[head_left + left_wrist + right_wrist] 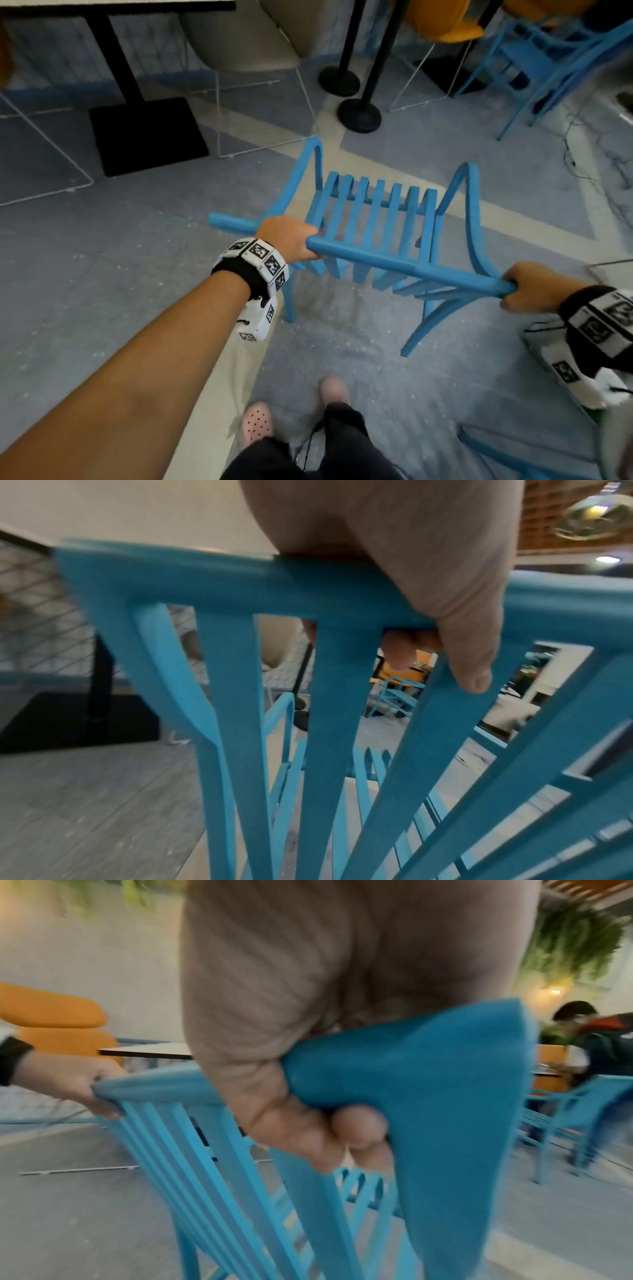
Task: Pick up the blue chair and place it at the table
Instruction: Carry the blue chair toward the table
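The blue chair [376, 219] with slatted seat and back is in front of me, tilted, its top rail toward me. My left hand [291, 240] grips the left part of the top rail [394, 263]; in the left wrist view my left hand [428, 615] wraps the rail with fingers curled under it. My right hand [527, 286] grips the rail's right end; the right wrist view shows my right hand [308, 1096] curled round the chair's corner [428, 1083]. The table [116, 5] with a black pedestal base [147, 137] stands at the far left.
A beige chair [246, 44] on white wire legs sits by the table. Two black round post bases [359, 114] stand ahead. Another blue chair [548, 58] and an orange chair [442, 20] are at the far right. A person [599, 1047] sits at another table.
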A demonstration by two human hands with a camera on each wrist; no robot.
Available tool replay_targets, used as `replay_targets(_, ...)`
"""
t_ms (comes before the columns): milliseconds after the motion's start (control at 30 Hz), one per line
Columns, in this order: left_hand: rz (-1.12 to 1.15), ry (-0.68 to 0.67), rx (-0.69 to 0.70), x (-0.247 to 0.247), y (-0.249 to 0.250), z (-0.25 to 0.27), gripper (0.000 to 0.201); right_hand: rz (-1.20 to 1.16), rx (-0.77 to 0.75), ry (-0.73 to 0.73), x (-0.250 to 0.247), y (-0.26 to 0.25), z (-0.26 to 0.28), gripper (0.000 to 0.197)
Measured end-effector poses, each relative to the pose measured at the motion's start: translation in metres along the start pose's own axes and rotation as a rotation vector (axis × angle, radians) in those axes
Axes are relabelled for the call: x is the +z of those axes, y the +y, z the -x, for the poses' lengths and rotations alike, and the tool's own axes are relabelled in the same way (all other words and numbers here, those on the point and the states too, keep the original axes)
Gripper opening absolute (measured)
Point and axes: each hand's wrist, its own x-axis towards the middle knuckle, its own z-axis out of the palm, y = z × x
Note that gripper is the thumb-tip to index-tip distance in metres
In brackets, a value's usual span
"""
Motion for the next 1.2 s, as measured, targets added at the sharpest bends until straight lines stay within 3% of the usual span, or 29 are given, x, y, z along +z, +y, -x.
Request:
replay_targets(133, -0.089, -0.029, 0.104, 0.011, 0.056, -0.02, 0.035, -0.084, 0.046, 0.007, 0.038, 0.061, -0.008, 0.009)
replay_targets(267, -0.145, -0.065, 0.158, 0.029, 0.117, -0.033, 0.031, -0.12, 0.092, -0.095, 0.083, 0.116, -0.015, 0.036)
replay_targets(333, -0.178, -0.092, 0.163, 0.038, 0.14, -0.036, 0.028, -0.137, 0.091, -0.123, 0.107, 0.137, -0.02, 0.04)
replay_targets(466, -0.201, -0.047, 0.104, 0.043, 0.153, -0.04, 0.026, -0.171, 0.053, -0.093, 0.117, 0.15, -0.022, 0.024)
replay_targets(566, -0.092, 0.062, 0.166, 0.043, 0.15, -0.042, 0.025, -0.219, 0.013, -0.114, 0.113, 0.149, -0.023, 0.004)
replay_targets(633, -0.082, 0.051, 0.105, 0.042, 0.154, -0.042, 0.031, -0.232, 0.004, -0.049, 0.12, 0.148, -0.024, 0.029)
replay_targets(700, -0.153, 0.036, -0.034, 0.042, 0.154, -0.04, 0.054, -0.183, -0.071, 0.185, 0.129, 0.137, -0.018, 0.046)
replay_targets(766, -0.261, 0.004, -0.155, 0.037, 0.151, -0.036, 0.066, -0.17, -0.217, 0.392, 0.139, 0.12, -0.012, 0.047)
replay_targets(833, -0.379, -0.074, -0.215, 0.03, 0.147, -0.032, 0.063, -0.24, -0.317, 0.498, 0.138, 0.1, -0.011, 0.039)
replay_targets(933, -0.434, -0.131, -0.208, 0.022, 0.144, -0.028, 0.062, -0.296, -0.281, 0.4, 0.126, 0.083, -0.018, 0.032)
replay_targets(1066, -0.433, -0.126, -0.217, 0.028, 0.146, -0.01, 0.061, -0.232, -0.364, 0.482, 0.134, 0.085, -0.02, 0.013)
replay_targets(1200, -0.437, -0.129, -0.268, 0.04, 0.143, 0.024, 0.054, -0.146, -0.465, 0.488, 0.14, 0.086, -0.023, 0.022)
